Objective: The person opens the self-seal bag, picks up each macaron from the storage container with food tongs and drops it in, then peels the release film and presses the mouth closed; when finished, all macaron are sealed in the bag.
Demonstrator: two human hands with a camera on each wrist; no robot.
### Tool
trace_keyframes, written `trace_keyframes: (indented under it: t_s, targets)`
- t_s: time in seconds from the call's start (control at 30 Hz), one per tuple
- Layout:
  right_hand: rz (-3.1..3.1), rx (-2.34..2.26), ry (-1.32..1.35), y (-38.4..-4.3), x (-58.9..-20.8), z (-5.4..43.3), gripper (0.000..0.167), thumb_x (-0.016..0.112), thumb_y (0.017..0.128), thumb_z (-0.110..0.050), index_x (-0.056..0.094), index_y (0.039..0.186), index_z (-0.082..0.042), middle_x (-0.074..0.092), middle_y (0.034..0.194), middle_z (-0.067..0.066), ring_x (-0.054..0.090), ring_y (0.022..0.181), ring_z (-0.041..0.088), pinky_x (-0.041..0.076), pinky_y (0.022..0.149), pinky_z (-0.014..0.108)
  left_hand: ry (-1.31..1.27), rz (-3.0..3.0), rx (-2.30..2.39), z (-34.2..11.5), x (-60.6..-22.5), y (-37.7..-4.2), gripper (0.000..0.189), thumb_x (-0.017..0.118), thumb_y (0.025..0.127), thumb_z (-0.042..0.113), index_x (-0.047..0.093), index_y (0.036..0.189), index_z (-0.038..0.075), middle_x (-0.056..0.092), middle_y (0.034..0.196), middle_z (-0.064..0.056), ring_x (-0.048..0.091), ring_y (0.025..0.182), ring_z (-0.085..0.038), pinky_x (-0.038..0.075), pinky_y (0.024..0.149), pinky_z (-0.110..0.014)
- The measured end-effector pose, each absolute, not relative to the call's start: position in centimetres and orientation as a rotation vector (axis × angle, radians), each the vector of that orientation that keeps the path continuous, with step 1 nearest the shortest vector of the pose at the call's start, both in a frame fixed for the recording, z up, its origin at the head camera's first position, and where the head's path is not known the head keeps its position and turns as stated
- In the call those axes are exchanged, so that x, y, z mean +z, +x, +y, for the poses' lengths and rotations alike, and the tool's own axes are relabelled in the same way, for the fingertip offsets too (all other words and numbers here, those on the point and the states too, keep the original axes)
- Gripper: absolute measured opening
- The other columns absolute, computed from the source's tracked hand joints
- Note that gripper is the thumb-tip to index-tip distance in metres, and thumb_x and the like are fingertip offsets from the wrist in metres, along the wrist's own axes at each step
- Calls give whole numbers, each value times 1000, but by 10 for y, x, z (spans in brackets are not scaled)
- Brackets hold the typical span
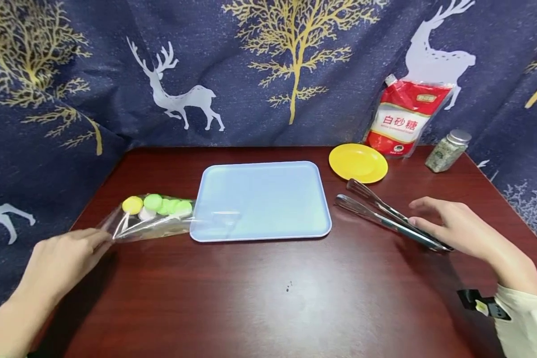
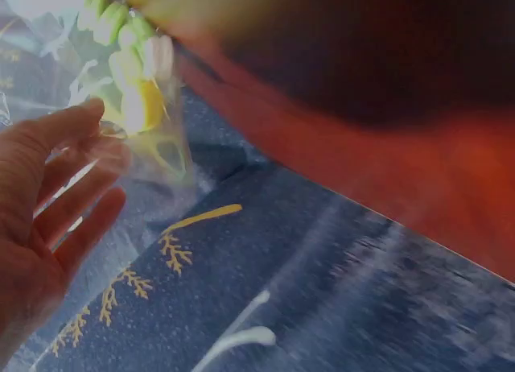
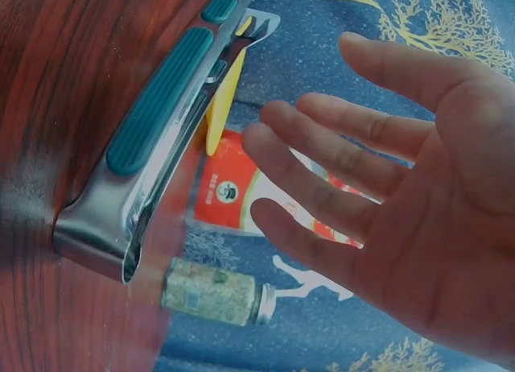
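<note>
My left hand [image 1: 67,253] pinches the near end of a clear plastic bag [image 1: 156,229] between thumb and fingers, at the table's left side. Inside are several small round pieces that look like macarons [image 1: 152,202], green, yellow and pale. In the left wrist view, the thumb and fingers of the left hand [image 2: 56,179] meet on the bag's plastic. Over the handle end of metal tongs [image 1: 389,216] hovers my right hand [image 1: 452,223], holding nothing. The right wrist view shows the right hand [image 3: 378,171] with spread, relaxed fingers, apart from the tongs' green grip [image 3: 165,98].
A light blue tray [image 1: 261,201] lies mid-table. At the back right are a yellow plate [image 1: 358,162], a red and white sugar pouch [image 1: 402,119] and a glass jar [image 1: 447,151] with a metal lid. A dark blue patterned cloth [image 1: 250,74] hangs behind the table.
</note>
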State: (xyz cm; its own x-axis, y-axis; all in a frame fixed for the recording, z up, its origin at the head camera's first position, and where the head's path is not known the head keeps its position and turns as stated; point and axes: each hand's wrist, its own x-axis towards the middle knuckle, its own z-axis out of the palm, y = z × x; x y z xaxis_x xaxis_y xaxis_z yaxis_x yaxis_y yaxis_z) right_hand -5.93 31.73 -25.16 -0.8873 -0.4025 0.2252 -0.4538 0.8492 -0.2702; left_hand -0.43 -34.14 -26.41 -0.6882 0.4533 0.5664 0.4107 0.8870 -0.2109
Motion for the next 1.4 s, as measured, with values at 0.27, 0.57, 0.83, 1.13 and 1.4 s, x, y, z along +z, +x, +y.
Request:
trace_keyframes:
  t_s: [0.27, 0.57, 0.83, 1.13, 1.4]
  targets:
    - [-2858, 443, 677, -56, -255, 323, 26, 71, 83, -16, 63, 106, -8, 67, 92, 0, 62, 82, 13, 50, 66, 35, -667, -2656, -4, -341, -305, 20, 32, 52, 90, 49, 48, 72, 23, 46, 69, 10, 42, 48, -8, 29, 35, -31]
    - [-2889, 458, 650, -57, -255, 323, 26, 70, 84, -18, 63, 107, -8, 67, 91, 0, 60, 79, 7, 50, 65, 35, -480, -2820, -401, -326, -281, 11, 37, 78, 74, 36, 63, 99, 12, 59, 93, 1, 55, 89, -20, 42, 75, -38]
    - [-2909, 465, 649, -58, -255, 324, 28, 70, 84, -19, 63, 108, -6, 67, 93, 2, 60, 81, 7, 50, 66, 34, -314, -3102, -413, -312, -291, -8, 75, 48, 94, 47, 19, 148, 4, -1, 151, -27, -4, 136, -44, 0, 92, -76]
    - [-2917, 447, 653, -59, -258, 322, 27, 69, 85, -19, 63, 108, -7, 67, 93, 1, 62, 84, 17, 50, 68, 36, -311, -3127, -245, -288, -306, -39, 71, 28, 98, 52, -1, 150, 13, -5, 152, -21, -20, 135, -36, -14, 91, -73]
    - [-2924, 460, 661, -61, -257, 319, 28, 68, 85, -19, 63, 109, -5, 67, 94, 3, 62, 85, 22, 50, 69, 38, -295, -3148, -268, -290, -296, -69, 81, 30, 96, 56, -10, 148, 10, -14, 151, -22, -24, 134, -36, -16, 91, -73]
